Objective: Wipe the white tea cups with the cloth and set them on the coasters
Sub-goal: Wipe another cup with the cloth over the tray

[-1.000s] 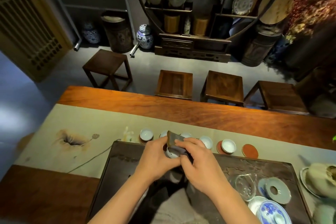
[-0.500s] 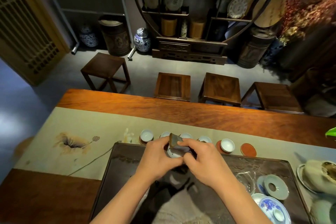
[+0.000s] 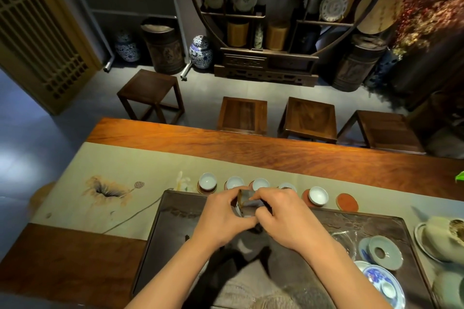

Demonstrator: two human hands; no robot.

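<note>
At the frame's centre, the left hand (image 3: 221, 218) grips one white cup (image 3: 239, 209) while the right hand (image 3: 281, 218) pinches the cloth (image 3: 247, 202) into it. Behind them on the counter (image 3: 226, 143), five cups (image 3: 318, 195) sit on coasters; one red coaster (image 3: 347, 202) lies bare.

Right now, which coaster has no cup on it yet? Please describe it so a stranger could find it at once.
Find the pale table runner on the long wooden table, then the row of white cups along the dark tea tray's far edge. The empty coaster is the red-brown disc at the row's right end, the only bare one.
</note>
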